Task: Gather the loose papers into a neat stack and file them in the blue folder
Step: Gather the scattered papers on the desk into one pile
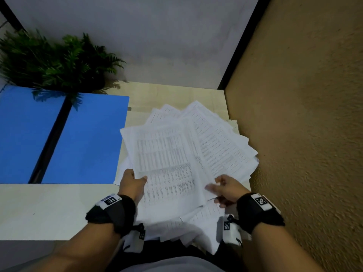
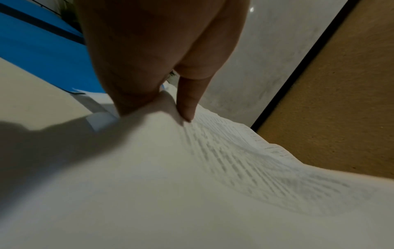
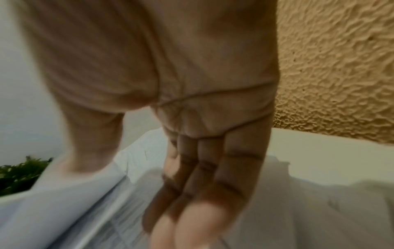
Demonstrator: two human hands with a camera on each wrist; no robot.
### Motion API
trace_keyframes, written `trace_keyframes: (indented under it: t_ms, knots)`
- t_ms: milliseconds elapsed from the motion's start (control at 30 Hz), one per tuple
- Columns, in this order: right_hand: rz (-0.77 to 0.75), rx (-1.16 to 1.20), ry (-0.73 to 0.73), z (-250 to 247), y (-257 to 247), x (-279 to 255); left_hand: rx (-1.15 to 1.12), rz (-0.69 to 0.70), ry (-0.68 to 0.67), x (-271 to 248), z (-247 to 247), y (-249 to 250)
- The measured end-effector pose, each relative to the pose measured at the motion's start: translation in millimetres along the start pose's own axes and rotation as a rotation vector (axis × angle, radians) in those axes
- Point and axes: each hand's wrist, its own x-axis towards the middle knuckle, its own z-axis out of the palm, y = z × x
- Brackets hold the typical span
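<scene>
While the blue folder (image 1: 86,138) lies open and flat on the left half of the table (image 1: 49,209), the loose papers (image 1: 196,146) sit as a fanned, untidy pile on the right half, close against a rough tan wall (image 1: 304,134). The sheets are white, printed with dense rows of small text, and their corners point in many directions. Some hang over the near edge of the table toward the person's lap.

The left hand (image 1: 132,182) takes the pile at its near left edge; in the left wrist view its thumb (image 2: 187,102) presses on top of a sheet that bulges upward, and the fingers underneath are hidden, so this grip looks clamped on the papers. The right hand (image 1: 225,190) holds the near right edge, thumb over the top sheets. In the right wrist view its fingers (image 3: 200,193) are fairly straight and blurred, so I cannot tell how firmly it holds.

A leafy green plant (image 1: 59,61) stands at the far left, its fronds overhanging the folder.

The paper seems light, thin and floppy, and the sheets likely slide over each other easily. Holding both long sides, then tapping the edges square on the table, looks the safest way before moving them left to the folder.
</scene>
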Motion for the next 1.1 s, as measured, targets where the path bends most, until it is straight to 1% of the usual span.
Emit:
trace_keyframes:
  t_ms: [67,133,200,233,267,300,367,400,433,500,567,633,733,800,867,933,1033,1100]
  knots:
    - [-0.073,0.041,0.087,3,-5,6,-0.049,0.025,-0.007,1,1,3]
    - [-0.12,0.025,0.057,16,-8,6,-0.098,0.015,-0.034,4,4,1]
    - [-0.152,-0.086,-0.018,28,-6,1,-0.075,0.019,-0.01,7,7,0]
    - [-0.186,-0.132,-0.008,32,-3,0,-0.045,0.027,0.011,8,7,1]
    - [-0.223,-0.144,0.074,35,1,1,-0.02,0.037,0.037,7,8,5]
    - [-0.224,-0.082,0.215,36,5,3,-0.008,0.046,0.066,9,6,6]
    - [-0.127,0.171,0.571,34,10,5,0.072,0.084,0.135,12,0,9]
    - [-0.066,0.279,0.706,29,12,10,0.118,0.123,0.171,14,-4,10]
    - [-0.01,0.334,0.759,24,14,14,0.136,0.156,0.201,15,-8,10]
    - [0.055,0.382,0.734,16,14,21,0.147,0.2,0.238,17,-15,11]
    - [0.035,0.401,0.682,12,13,30,0.175,0.227,0.265,19,-20,13]
    - [-0.021,0.392,0.7,9,13,33,0.198,0.23,0.239,21,-22,14]
    - [-0.092,0.405,0.79,3,10,31,0.257,0.215,0.091,14,-23,21]
    - [-0.098,0.429,0.795,-3,9,30,0.274,0.208,-0.029,8,-23,21]
    - [-0.039,0.401,0.752,-5,10,37,0.303,0.22,-0.12,0,-21,20]
    - [0.011,0.405,0.667,-3,7,42,0.303,0.235,-0.164,-9,-18,19]
    - [0.017,0.521,0.561,8,3,50,0.364,0.288,-0.155,-12,-15,19]
    - [-0.006,0.573,0.534,13,3,56,0.388,0.279,-0.126,-11,-15,21]
